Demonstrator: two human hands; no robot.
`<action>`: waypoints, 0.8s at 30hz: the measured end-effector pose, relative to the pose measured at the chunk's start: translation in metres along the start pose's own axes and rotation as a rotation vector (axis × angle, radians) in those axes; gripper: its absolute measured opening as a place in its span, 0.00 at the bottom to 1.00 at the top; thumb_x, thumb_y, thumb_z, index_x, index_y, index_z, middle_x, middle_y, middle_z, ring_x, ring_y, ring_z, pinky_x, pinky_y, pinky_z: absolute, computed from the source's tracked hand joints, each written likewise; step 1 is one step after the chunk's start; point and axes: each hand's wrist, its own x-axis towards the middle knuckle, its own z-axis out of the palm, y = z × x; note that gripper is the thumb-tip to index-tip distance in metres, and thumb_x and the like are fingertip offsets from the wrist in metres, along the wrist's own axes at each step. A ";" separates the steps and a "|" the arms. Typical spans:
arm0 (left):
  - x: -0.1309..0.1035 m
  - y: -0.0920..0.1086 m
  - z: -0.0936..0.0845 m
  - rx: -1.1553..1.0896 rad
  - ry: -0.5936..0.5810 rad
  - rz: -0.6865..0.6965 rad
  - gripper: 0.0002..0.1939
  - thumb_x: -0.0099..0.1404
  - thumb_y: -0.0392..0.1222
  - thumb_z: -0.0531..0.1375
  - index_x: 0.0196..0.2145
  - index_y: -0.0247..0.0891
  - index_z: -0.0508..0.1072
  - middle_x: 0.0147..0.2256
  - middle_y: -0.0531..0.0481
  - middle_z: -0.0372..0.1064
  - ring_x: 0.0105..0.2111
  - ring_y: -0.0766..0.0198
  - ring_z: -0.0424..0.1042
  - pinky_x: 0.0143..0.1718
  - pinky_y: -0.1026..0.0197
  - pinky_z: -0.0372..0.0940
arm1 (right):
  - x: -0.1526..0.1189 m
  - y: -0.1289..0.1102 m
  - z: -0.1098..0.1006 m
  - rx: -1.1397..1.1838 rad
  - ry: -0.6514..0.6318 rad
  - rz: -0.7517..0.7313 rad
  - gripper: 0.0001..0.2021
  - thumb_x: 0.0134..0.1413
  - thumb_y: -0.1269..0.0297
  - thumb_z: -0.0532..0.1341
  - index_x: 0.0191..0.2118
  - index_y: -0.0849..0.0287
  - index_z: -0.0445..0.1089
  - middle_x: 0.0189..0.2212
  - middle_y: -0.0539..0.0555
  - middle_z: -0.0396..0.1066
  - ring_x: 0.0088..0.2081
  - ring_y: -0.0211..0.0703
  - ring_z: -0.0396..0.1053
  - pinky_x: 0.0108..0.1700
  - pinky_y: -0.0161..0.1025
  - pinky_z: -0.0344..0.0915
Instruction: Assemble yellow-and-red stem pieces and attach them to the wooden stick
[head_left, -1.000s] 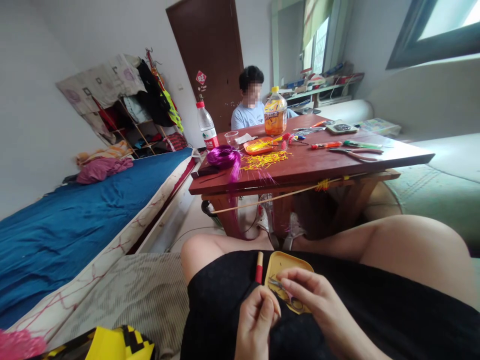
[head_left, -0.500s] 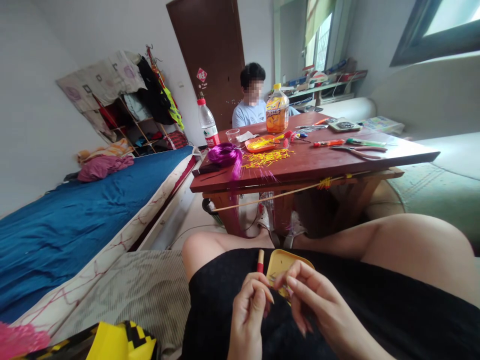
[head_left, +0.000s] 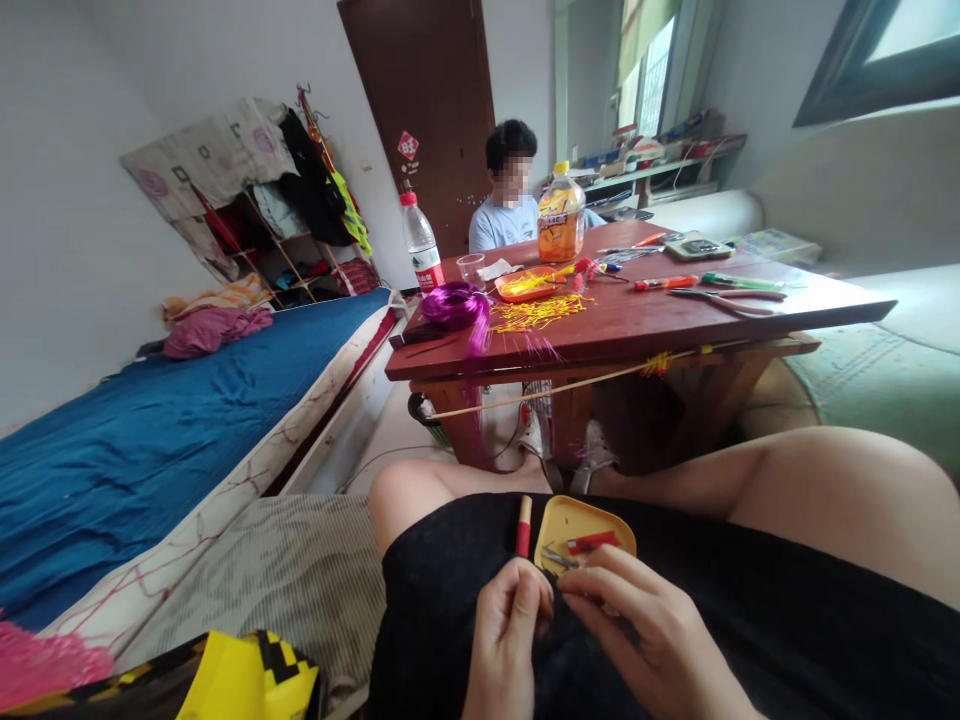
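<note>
well, from here i see scissors in the yellow tray on the lap. my right hand is close to them, half curled; my left hand is curled tight by a red-and-tan stick. i can't tell if either holds anything. past them, purple thread lies on the table.

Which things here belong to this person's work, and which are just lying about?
Likely work things:
yellow tray, by the right hand
metal tool in it
red-and-tan stick, beyond the left hand

Apparently lying about:
orange drink bottle
blue bed cover
</note>
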 end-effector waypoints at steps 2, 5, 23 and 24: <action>0.000 0.000 0.001 -0.006 -0.002 -0.005 0.20 0.63 0.54 0.50 0.20 0.38 0.58 0.20 0.57 0.49 0.22 0.68 0.49 0.24 0.64 0.47 | 0.001 -0.001 0.000 -0.042 0.011 -0.053 0.08 0.57 0.70 0.53 0.34 0.57 0.69 0.27 0.52 0.68 0.29 0.38 0.68 0.32 0.31 0.66; -0.001 0.002 0.003 -0.014 0.006 -0.030 0.20 0.62 0.55 0.51 0.20 0.38 0.58 0.20 0.57 0.49 0.23 0.68 0.49 0.25 0.64 0.48 | 0.002 -0.003 -0.001 -0.096 0.044 -0.111 0.08 0.57 0.71 0.52 0.34 0.58 0.69 0.26 0.53 0.67 0.29 0.39 0.68 0.32 0.32 0.66; 0.000 0.007 0.005 0.008 0.002 -0.058 0.21 0.60 0.57 0.52 0.19 0.38 0.57 0.19 0.57 0.48 0.22 0.68 0.48 0.25 0.65 0.48 | 0.003 -0.005 -0.001 -0.279 0.047 -0.190 0.10 0.58 0.71 0.51 0.32 0.58 0.69 0.25 0.53 0.68 0.27 0.40 0.67 0.31 0.33 0.65; 0.001 0.007 0.004 0.017 0.002 -0.055 0.22 0.60 0.57 0.52 0.19 0.38 0.57 0.19 0.57 0.48 0.22 0.68 0.48 0.25 0.65 0.48 | 0.003 -0.005 -0.001 -0.298 0.050 -0.202 0.10 0.58 0.71 0.51 0.32 0.58 0.69 0.25 0.53 0.68 0.27 0.40 0.67 0.31 0.33 0.65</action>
